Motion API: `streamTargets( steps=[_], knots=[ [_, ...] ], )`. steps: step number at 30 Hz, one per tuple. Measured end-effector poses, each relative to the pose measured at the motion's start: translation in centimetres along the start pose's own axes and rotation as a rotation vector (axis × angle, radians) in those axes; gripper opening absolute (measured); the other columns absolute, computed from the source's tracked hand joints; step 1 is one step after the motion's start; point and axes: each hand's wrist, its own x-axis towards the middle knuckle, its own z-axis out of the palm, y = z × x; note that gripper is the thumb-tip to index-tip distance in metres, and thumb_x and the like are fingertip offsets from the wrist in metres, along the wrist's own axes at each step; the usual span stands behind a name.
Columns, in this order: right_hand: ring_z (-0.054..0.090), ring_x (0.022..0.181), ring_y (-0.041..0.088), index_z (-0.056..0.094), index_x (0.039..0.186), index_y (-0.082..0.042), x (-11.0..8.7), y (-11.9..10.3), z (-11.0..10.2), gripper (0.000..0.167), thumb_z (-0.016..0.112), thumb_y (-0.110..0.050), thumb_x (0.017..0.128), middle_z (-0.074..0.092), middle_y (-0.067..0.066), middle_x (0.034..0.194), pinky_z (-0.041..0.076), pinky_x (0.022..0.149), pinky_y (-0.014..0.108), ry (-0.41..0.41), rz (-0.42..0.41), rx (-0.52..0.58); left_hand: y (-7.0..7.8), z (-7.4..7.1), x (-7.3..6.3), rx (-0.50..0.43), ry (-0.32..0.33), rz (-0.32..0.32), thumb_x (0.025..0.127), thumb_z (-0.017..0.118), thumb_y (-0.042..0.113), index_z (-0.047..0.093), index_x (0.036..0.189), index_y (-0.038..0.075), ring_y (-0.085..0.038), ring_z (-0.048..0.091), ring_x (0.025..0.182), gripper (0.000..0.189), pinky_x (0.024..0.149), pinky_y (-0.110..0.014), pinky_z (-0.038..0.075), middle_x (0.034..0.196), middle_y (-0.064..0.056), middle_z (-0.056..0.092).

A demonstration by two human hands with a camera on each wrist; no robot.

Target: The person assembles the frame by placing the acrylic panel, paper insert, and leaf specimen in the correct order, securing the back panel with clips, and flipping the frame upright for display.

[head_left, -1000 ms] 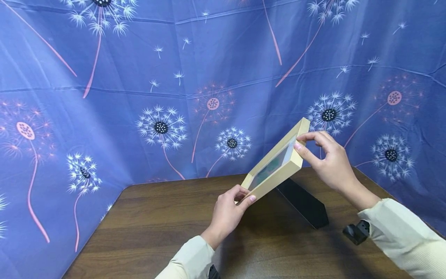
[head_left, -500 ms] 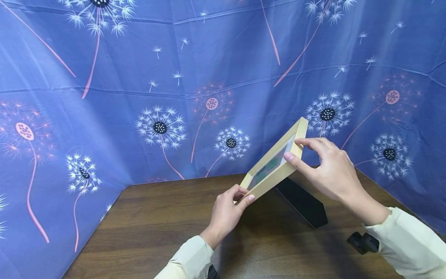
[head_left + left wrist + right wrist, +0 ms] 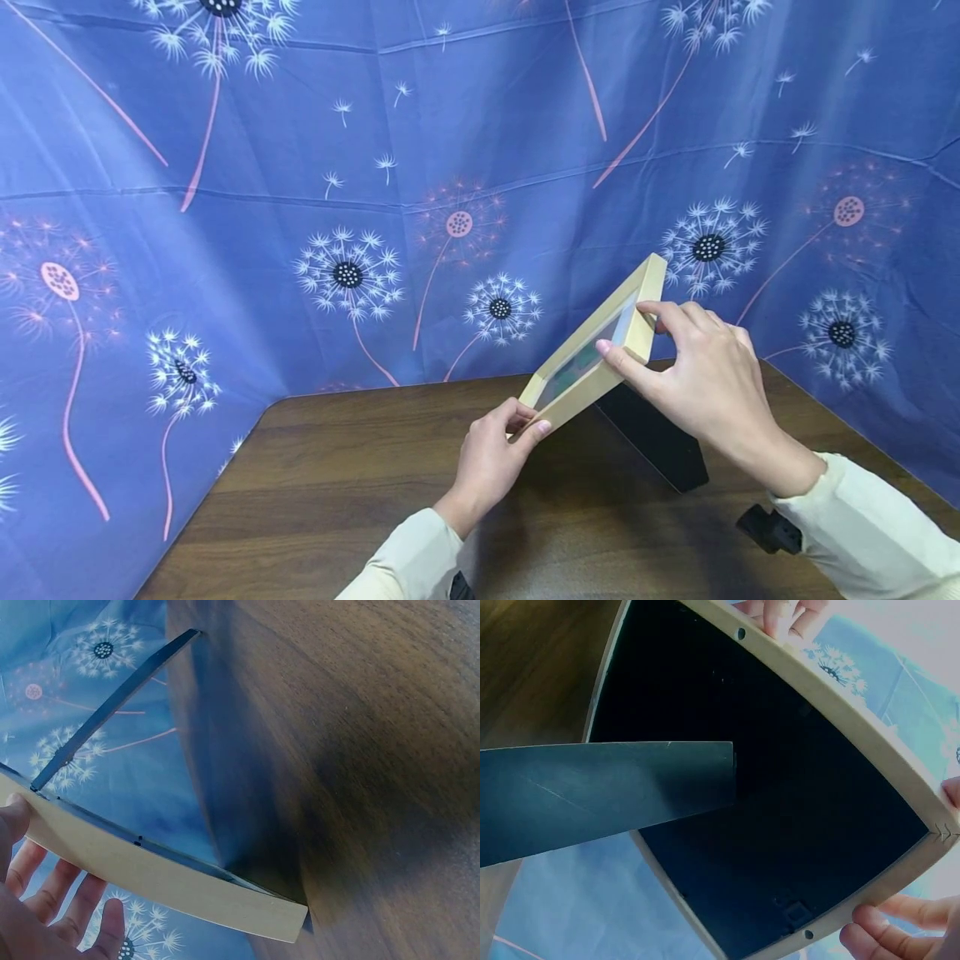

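A light wooden picture frame leans back above the table, its picture facing left and up. My left hand grips its lower end, thumb on the near side rail and fingers over the inner edge. Around the upper near corner my right hand holds the frame, index finger at the end rail and thumb reaching over the near rail. From the frame's back a black easel stand is swung out. The right wrist view shows the black backing with the stand projecting from it.
A dark brown wooden table lies beneath the hands. Blue cloth printed with dandelions hangs behind it and along both sides. A black device sits at the right wrist.
My right hand has shifted on the upper corner, its thumb sliding left and down over the near rail. The left hand, frame and stand stay nearly where they were.
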Motion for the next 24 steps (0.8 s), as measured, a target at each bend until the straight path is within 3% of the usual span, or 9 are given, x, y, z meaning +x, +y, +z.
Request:
streamTargets(
  steps=[9,16,24],
  knots=[
    [0.061,0.101,0.039,0.068,0.131,-0.008,0.0,1.1,0.3,0.057,0.071,-0.047,0.090,0.068,0.017,0.107,0.034,0.092,0.065,0.027,-0.039,0.060,0.1,0.2,-0.4,-0.009,-0.008,0.069,0.092,0.076,0.035,0.072,0.097,0.015,-0.014,0.071,0.084,0.021,0.074,-0.030,0.055,0.090,0.001,0.075],
    [0.060,0.104,0.039,0.068,0.134,-0.009,0.2,3.1,0.8,0.049,0.071,-0.034,0.092,0.069,0.016,0.111,0.032,0.095,0.067,0.038,-0.079,0.166,0.6,0.5,-0.9,-0.031,-0.054,0.127,0.094,0.075,0.029,0.071,0.098,0.015,-0.008,0.070,0.080,0.015,0.072,-0.027,0.057,0.095,0.000,0.076],
    [0.058,0.113,0.038,0.064,0.141,-0.017,0.6,5.0,1.2,0.044,0.066,-0.019,0.097,0.066,0.014,0.122,0.040,0.081,0.051,0.009,-0.111,0.262,1.2,0.9,-1.4,-0.043,-0.095,0.179,0.094,0.075,0.023,0.073,0.101,0.012,-0.005,0.069,0.074,0.013,0.069,-0.020,0.056,0.091,-0.003,0.077]
  ],
)
